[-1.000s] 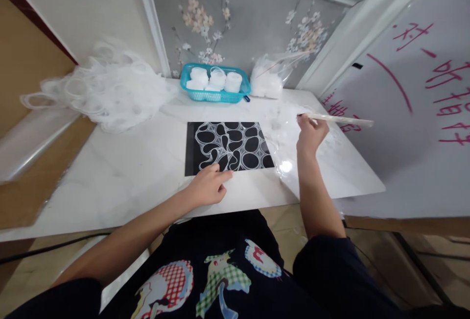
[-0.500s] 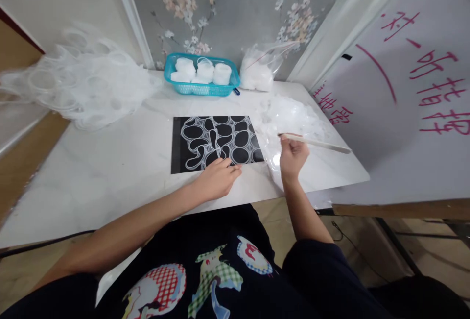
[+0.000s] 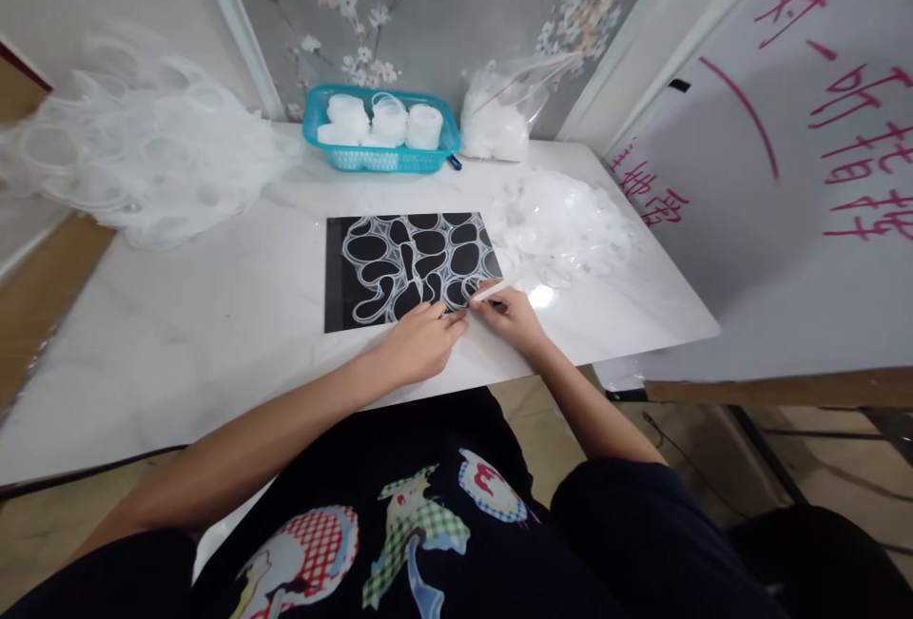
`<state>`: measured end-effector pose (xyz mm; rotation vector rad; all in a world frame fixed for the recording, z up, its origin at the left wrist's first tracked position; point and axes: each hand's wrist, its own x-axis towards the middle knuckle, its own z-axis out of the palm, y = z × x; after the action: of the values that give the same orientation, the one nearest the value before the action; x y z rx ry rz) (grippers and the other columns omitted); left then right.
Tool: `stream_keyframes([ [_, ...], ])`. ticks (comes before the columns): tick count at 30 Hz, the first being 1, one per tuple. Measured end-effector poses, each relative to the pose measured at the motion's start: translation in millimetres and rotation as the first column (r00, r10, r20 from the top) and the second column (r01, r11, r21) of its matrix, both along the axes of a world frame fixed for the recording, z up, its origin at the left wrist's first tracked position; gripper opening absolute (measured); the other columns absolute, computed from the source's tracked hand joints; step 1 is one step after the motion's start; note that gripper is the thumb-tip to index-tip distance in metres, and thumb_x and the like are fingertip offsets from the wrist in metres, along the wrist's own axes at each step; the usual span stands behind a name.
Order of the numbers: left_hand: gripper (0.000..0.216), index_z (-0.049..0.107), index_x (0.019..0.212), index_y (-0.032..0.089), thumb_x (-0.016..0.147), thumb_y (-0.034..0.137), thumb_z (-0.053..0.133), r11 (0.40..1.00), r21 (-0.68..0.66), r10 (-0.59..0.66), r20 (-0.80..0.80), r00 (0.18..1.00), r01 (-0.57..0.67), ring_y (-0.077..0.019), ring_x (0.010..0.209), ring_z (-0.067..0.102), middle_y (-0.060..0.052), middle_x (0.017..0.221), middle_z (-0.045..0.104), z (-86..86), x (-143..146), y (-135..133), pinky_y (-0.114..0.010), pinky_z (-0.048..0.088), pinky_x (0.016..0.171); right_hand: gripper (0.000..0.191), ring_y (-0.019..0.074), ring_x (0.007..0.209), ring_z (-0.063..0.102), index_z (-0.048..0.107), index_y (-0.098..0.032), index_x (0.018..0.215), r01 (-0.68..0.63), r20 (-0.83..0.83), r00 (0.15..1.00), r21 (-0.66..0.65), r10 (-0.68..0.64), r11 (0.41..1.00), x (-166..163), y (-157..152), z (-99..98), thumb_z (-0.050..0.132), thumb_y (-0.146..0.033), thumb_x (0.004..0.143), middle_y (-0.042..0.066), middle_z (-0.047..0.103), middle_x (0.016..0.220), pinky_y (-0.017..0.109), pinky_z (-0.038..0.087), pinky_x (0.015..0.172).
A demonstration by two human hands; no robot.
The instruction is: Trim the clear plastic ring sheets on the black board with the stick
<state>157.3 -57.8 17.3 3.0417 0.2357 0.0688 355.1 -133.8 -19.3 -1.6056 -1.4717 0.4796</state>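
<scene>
A black rectangular sheet (image 3: 367, 272) with a white pattern of ovals and curved outlines lies flat on the white table. My left hand (image 3: 420, 338) rests at its near edge with fingers bent together; whatever they hold, if anything, is hidden. My right hand (image 3: 514, 315) is closed around a slim white stick-like tool (image 3: 491, 290), its end pointing down and left onto the sheet's near right corner. The fingertips of both hands almost meet there. Just beyond my right hand, a heap of thin clear-white film scraps (image 3: 563, 224) spreads beside the sheet.
A teal basket (image 3: 385, 161) holding white ring-shaped rolls stands at the back, with a clear bag (image 3: 495, 125) of white material to its right. A big pile of translucent cut-out film (image 3: 157, 158) hangs over the left side. A whiteboard (image 3: 748, 296) with red writing borders the right.
My right hand has moved left and down from over the film scraps to the sheet's near right corner, bringing the white tool. My left hand stays at the near edge. The view has shifted slightly.
</scene>
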Motion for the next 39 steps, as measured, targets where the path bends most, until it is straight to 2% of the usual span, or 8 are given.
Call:
stream_keyframes([
  [9,0.03,0.064,0.115,0.011,0.089,0.008,0.05,1.0,-0.006,0.005,-0.013,1.0,-0.006,-0.0244,0.102,0.059,-0.008,0.134,0.063,0.1,0.1,-0.3,-0.037,0.043,0.084,0.011,0.023,0.09,0.068,0.072,-0.022,0.082,-0.017,0.054,0.998,0.015,0.016,1.0,-1.9,-0.6,3.8,0.064,-0.028,0.085,0.006,0.074,0.089,0.036,0.054,0.081],
  [13,0.028,0.064,0.113,0.011,0.088,0.01,0.052,0.998,-0.056,0.015,-0.04,0.999,-0.017,-0.0248,0.102,0.059,-0.011,0.129,0.065,3.6,1.6,-0.8,-0.037,0.044,0.083,0.011,0.0248,0.094,0.069,0.072,-0.022,0.083,-0.038,0.113,0.993,0.033,0.034,0.999,-2.2,-1.9,3.9,0.063,-0.027,0.087,0.006,0.075,0.087,0.039,0.056,0.084],
  [17,0.028,0.064,0.111,0.011,0.085,0.011,0.057,0.991,-0.126,0.049,-0.049,0.998,-0.055,-0.0258,0.1,0.059,-0.011,0.111,0.07,10.0,4.2,0.0,-0.036,0.044,0.081,0.013,0.0282,0.111,0.067,0.072,-0.023,0.088,-0.058,0.21,0.977,0.066,0.043,0.996,-3.7,-5.6,-0.7,0.059,-0.024,0.09,0.007,0.078,0.097,0.044,0.056,0.092],
  [21,0.029,0.064,0.112,0.011,0.084,0.013,0.059,0.986,-0.141,0.08,-0.05,0.996,-0.086,-0.0267,0.098,0.059,-0.011,0.095,0.069,10.8,4.3,0.3,-0.035,0.044,0.079,0.021,0.026,0.105,0.07,0.072,-0.024,0.095,-0.141,0.37,0.926,0.161,0.073,0.977,-6.7,-8.8,-6.8,0.054,-0.015,0.09,0.006,0.079,0.094,0.044,0.059,0.09],
  [24,0.029,0.063,0.115,0.011,0.087,0.014,0.056,0.989,-0.127,0.071,-0.027,0.997,-0.074,-0.0268,0.1,0.059,-0.012,0.102,0.07,4.9,2.6,-1.1,-0.037,0.044,0.083,0.024,0.0238,0.097,0.072,0.071,-0.023,0.099,-0.194,0.443,0.894,0.238,0.072,0.952,-8.4,-9.2,-10.3,0.053,-0.011,0.09,0.006,0.078,0.093,0.041,0.061,0.085],
  [29,0.036,0.059,0.124,0.009,0.09,0.014,0.052,0.994,-0.103,0.048,0.001,0.999,-0.048,-0.0282,0.106,0.057,-0.012,0.122,0.067,-3.7,0.5,-3.6,-0.039,0.043,0.088,0.022,0.0219,0.089,0.072,0.069,-0.022,0.1,-0.17,0.478,0.878,0.261,0.026,0.95,-8.9,-7.9,-12.4,0.052,-0.011,0.091,0.007,0.077,0.09,0.039,0.062,0.08],
  [35,0.038,0.06,0.125,0.009,0.088,0.017,0.055,0.986,-0.145,0.081,0.008,0.997,-0.079,-0.0283,0.105,0.057,-0.013,0.115,0.07,-0.5,2.8,-2.8,-0.038,0.044,0.085,0.024,0.0214,0.091,0.072,0.07,-0.022,0.1,-0.151,0.445,0.894,0.203,0.046,0.968,-7.2,-8.3,-11.4,0.049,-0.012,0.093,0.007,0.077,0.094,0.039,0.061,0.082],
  [39,0.037,0.06,0.122,0.008,0.087,0.016,0.054,0.989,-0.127,0.077,0.032,0.996,-0.073,-0.0283,0.105,0.056,-0.014,0.12,0.068,-2.2,2.7,-6.0,-0.04,0.044,0.086,0.025,0.0214,0.092,0.071,0.07,-0.022,0.098,-0.156,0.412,0.909,0.185,0.067,0.97,-7.1,-7.8,-9.8,0.047,-0.013,0.093,0.008,0.077,0.095,0.039,0.06,0.082],
])
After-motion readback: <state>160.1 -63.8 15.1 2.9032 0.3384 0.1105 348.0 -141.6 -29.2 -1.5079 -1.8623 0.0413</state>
